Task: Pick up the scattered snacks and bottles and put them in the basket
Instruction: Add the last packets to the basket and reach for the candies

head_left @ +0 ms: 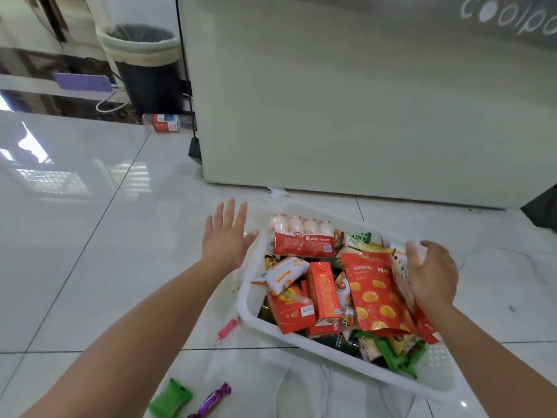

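Head view: white basket (250,300) on tiled floor, packed with snacks; four-pack of small bottles (302,236) at far end, red chip bag (373,294) on top; left hand (226,235) spread open, empty, just left of basket; right hand (431,276) open, fingers curled over basket's right side, gripping nothing; pink candy (227,327), green packet (171,401), purple candy (211,399) loose on floor near basket; water bottle (164,122) lying far off by bin (144,64).

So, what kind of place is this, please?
Probably an office or shop corner, not a home kitchen: a glossy tiled floor, a lined waste bin beside a large pale cabinet with "coolpo..." lettering, and a white basket full of snacks on the floor.
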A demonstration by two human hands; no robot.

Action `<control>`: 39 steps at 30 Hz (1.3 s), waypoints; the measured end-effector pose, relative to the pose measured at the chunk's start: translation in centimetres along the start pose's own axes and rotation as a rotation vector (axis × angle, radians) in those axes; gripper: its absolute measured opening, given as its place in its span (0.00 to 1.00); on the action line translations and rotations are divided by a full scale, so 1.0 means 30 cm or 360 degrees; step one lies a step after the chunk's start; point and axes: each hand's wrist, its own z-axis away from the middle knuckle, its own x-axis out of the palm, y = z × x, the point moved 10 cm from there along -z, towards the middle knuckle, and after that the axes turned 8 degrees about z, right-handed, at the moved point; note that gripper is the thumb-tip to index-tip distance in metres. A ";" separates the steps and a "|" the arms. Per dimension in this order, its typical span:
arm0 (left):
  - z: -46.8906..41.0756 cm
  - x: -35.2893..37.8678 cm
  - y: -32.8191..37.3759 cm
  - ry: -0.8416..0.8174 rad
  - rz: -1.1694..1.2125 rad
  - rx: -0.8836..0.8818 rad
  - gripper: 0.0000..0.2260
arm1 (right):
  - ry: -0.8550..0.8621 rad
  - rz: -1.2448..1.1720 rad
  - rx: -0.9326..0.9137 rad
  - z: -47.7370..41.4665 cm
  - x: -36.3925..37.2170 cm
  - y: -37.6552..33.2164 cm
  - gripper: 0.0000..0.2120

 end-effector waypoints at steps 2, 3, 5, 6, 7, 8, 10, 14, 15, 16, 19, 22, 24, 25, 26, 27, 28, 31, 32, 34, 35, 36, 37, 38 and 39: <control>0.028 -0.075 -0.052 0.0157 -0.0142 -0.0038 0.30 | -0.0029 0.0064 -0.0143 -0.004 0.023 -0.102 0.25; 0.032 -0.114 -0.065 0.0218 -0.0173 -0.0058 0.30 | -0.0064 0.0125 -0.0232 -0.004 0.040 -0.159 0.26; 0.027 -0.189 -0.055 0.0285 -0.0241 -0.0042 0.30 | -0.0178 0.0230 -0.0397 -0.005 0.068 -0.274 0.33; 0.019 -0.229 -0.037 0.0303 -0.0294 0.0009 0.30 | -0.0225 0.0261 -0.0469 -0.007 0.069 -0.334 0.37; 0.010 -0.270 -0.012 0.0311 -0.0353 0.0078 0.31 | -0.0261 0.0286 -0.0524 -0.013 0.065 -0.387 0.39; -0.001 -0.314 0.013 0.0313 -0.0410 0.0140 0.31 | -0.0291 0.0311 -0.0563 -0.022 0.053 -0.439 0.41; -0.026 -0.415 0.060 0.0317 -0.0484 0.0209 0.30 | -0.0348 0.0374 -0.0620 -0.043 0.013 -0.522 0.41; -0.059 -0.641 0.162 0.0292 -0.0573 0.0251 0.30 | -0.0476 0.0520 -0.0720 -0.086 -0.128 -0.642 0.42; -0.058 -0.698 0.183 0.0279 -0.0594 0.0257 0.30 | -0.0502 0.0524 -0.0730 -0.096 -0.173 -0.665 0.43; -0.050 -0.753 0.201 0.0265 -0.0606 0.0254 0.30 | -0.0528 0.0527 -0.0729 -0.105 -0.220 -0.683 0.43; 0.004 -0.909 0.245 0.0208 -0.0589 0.0212 0.31 | -0.0612 0.0548 -0.0723 -0.113 -0.375 -0.721 0.44; 0.087 -1.062 0.305 0.0160 -0.0598 0.0163 0.31 | -0.0664 0.0586 -0.0802 -0.089 -0.552 -0.755 0.48; 0.142 -1.165 0.353 0.0124 -0.0569 0.0119 0.31 | -0.0722 0.0615 -0.0824 -0.075 -0.682 -0.772 0.45; 0.167 -1.224 0.386 0.0122 -0.0559 0.0115 0.31 | -0.0755 0.0629 -0.0807 -0.072 -0.749 -0.776 0.40; 0.190 -1.286 0.422 0.0124 -0.0547 0.0123 0.31 | -0.0790 0.0632 -0.0778 -0.070 -0.818 -0.778 0.35; 0.214 -1.344 0.455 0.0116 -0.0535 0.0129 0.31 | -0.0809 0.0621 -0.0762 -0.066 -0.893 -0.783 0.32; 0.233 -1.404 0.489 0.0100 -0.0533 0.0134 0.31 | -0.0806 0.0605 -0.0760 -0.062 -0.970 -0.792 0.30; 0.281 -1.579 0.592 0.0096 -0.0531 0.0144 0.31 | -0.0785 0.0638 -0.0802 -0.059 -1.202 -0.800 0.29; 0.296 -1.638 0.626 0.0113 -0.0526 0.0146 0.31 | -0.0789 0.0644 -0.0811 -0.061 -1.271 -0.799 0.29; 0.323 -1.740 0.686 0.0138 -0.0495 0.0167 0.32 | -0.0789 0.0644 -0.0824 -0.070 -1.411 -0.801 0.29; 0.340 -1.781 0.721 0.0127 -0.0473 0.0180 0.32 | -0.0794 0.0647 -0.0828 -0.075 -1.479 -0.793 0.29; 0.354 -1.822 0.757 0.0122 -0.0459 0.0202 0.32 | -0.0787 0.0631 -0.0810 -0.078 -1.542 -0.779 0.29; 0.361 -1.860 0.794 0.0139 -0.0448 0.0227 0.33 | -0.0752 0.0608 -0.0788 -0.086 -1.600 -0.765 0.30; 0.367 -1.892 0.829 0.0156 -0.0438 0.0239 0.33 | -0.0725 0.0598 -0.0771 -0.097 -1.653 -0.749 0.32; 0.372 -1.915 0.859 0.0151 -0.0420 0.0239 0.33 | -0.0720 0.0594 -0.0763 -0.105 -1.696 -0.731 0.35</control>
